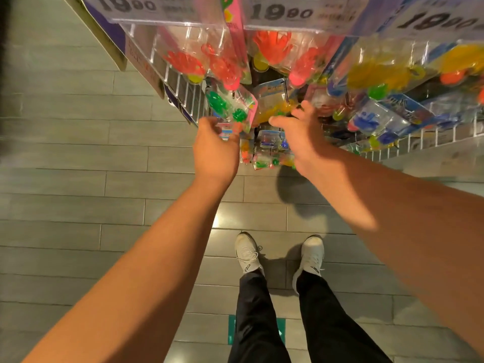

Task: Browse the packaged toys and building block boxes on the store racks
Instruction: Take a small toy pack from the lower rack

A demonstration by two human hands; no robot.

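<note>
From the head view, looking steeply down, the person stands close against a white wire store rack (183, 82) hung with clear plastic toy packs, and both bare arms reach forward into the lower rows. The left hand (214, 145) pinches the lower edge of a clear pack with green plastic toys on a pink card (230, 108), thumb and fingertips closed on its bottom corner near the rack's left edge. The right hand (298, 134) has its grip spread apart, fingers straight and fanned just beside a clear pack with a yellow toy (272, 106); whether a fingertip touches it cannot be told. Browsing looks to be mid-way: one pack is being lifted or tilted for a look while the other hand goes for its neighbour. The next move likely calls for a light pull to swing the packs outward on their hooks without tearing the cards. Red, orange, yellow and blue toy packs crowd the upper rows beneath white price cards printed 1990 (282, 11). Below lies a grey plank floor (78, 179), the person's white sneakers (247, 254) and dark trousers, and a green floor marker (231, 328).
</note>
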